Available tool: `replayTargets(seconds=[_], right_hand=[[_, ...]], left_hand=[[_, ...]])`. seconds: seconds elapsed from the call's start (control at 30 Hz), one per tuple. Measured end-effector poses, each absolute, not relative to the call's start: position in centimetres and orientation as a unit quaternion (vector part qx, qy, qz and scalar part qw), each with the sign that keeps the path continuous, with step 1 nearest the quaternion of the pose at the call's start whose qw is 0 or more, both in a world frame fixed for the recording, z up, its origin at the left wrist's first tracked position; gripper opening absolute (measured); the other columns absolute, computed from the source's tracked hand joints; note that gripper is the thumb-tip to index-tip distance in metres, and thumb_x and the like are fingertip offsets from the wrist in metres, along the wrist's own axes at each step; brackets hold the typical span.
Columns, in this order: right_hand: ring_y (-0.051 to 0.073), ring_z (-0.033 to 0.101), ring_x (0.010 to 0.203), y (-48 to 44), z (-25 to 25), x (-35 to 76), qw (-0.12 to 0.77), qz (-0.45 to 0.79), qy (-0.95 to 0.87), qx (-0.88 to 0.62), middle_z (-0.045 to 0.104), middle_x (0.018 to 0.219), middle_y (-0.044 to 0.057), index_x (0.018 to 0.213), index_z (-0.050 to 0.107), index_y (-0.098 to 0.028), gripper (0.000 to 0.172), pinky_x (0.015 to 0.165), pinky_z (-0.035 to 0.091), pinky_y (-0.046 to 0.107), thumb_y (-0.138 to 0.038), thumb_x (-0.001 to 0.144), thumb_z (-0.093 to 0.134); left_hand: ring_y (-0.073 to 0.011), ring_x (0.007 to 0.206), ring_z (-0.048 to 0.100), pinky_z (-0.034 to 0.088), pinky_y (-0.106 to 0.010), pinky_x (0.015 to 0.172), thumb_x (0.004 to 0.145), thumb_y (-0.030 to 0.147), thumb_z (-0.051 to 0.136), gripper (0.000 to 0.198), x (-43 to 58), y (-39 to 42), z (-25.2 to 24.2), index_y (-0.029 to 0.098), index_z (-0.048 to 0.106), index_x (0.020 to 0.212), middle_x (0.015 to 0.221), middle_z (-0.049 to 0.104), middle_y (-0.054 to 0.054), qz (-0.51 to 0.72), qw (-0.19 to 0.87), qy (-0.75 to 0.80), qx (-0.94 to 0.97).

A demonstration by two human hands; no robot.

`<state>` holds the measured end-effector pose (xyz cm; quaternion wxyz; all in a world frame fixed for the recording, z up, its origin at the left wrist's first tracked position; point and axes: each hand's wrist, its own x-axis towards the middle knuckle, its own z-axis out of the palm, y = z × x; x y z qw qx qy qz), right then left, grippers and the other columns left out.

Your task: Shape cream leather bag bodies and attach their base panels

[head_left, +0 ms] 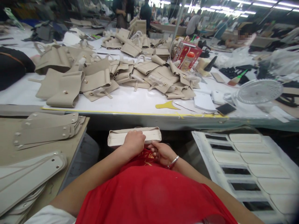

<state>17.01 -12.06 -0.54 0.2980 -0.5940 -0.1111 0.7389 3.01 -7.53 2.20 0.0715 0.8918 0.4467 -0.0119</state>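
Observation:
A cream, box-shaped leather bag piece (151, 134) with raised edges lies across my lap, its lined hollow facing up. My left hand (135, 142) is closed over its near side, fingers curled down into the hollow. At the near right edge of the piece, my right hand (162, 151) has its fingers curled and thumb and forefinger drawn together. Whatever is between those fingertips is too small or hidden to make out. A red apron (149, 189) covers my lap just below both hands.
Ahead, a white-topped table (130, 104) bears a heap of beige bag parts (142, 73). On it also stand a small fan (258, 91), a phone (225, 109) and a red box (187, 54). Strap pieces (30, 180) lie at left; a board of cream panels (251, 157) is at right.

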Motion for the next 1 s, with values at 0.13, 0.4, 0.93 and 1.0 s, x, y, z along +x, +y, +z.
replayTargets(seconds=[0.13,0.4,0.93,1.0], right_hand=[[0.003,0.04,0.033,-11.7,-0.3,15.9,0.311,0.718,-0.103,-0.615,0.048,0.048,-0.005,0.07,0.055,-0.011,0.032,0.033,0.029,0.015,-0.028,0.091,0.037],[0.003,0.045,0.034,-11.4,-0.3,14.2,0.291,0.746,-0.08,-0.593,0.056,0.054,-0.003,0.076,0.055,-0.011,0.031,0.035,0.035,0.016,-0.029,0.092,0.035],[0.004,0.046,0.036,-10.9,0.5,8.3,0.226,0.729,-0.16,-0.626,0.058,0.058,-0.001,0.08,0.054,-0.012,0.034,0.037,0.032,0.017,-0.033,0.093,0.031],[0.004,0.046,0.036,-10.9,0.5,7.6,0.216,0.729,-0.169,-0.628,0.058,0.057,-0.001,0.079,0.053,-0.012,0.035,0.036,0.032,0.017,-0.033,0.094,0.03]], left_hand=[[-0.0252,0.075,0.06,0.042,-0.033,0.062,0.08,0.025,0.048,0.018,2.3,-7.0,2.1,0.015,0.063,0.078,0.081,0.063,-0.012,-0.018,0.106,0.476,0.873],[-0.0191,0.072,0.058,0.039,-0.027,0.059,0.077,0.027,0.052,0.009,-0.7,-6.7,1.1,0.02,0.058,0.076,0.077,0.063,-0.004,0.017,0.183,0.499,0.847],[-0.0218,0.082,0.055,0.04,-0.033,0.066,0.078,0.028,0.051,0.016,-9.2,-7.5,1.1,0.02,0.064,0.074,0.086,0.06,-0.006,0.019,0.11,0.559,0.822],[-0.0223,0.083,0.053,0.04,-0.034,0.067,0.078,0.028,0.051,0.016,-9.4,-7.9,0.9,0.02,0.064,0.073,0.088,0.058,-0.007,0.037,0.105,0.562,0.819]])
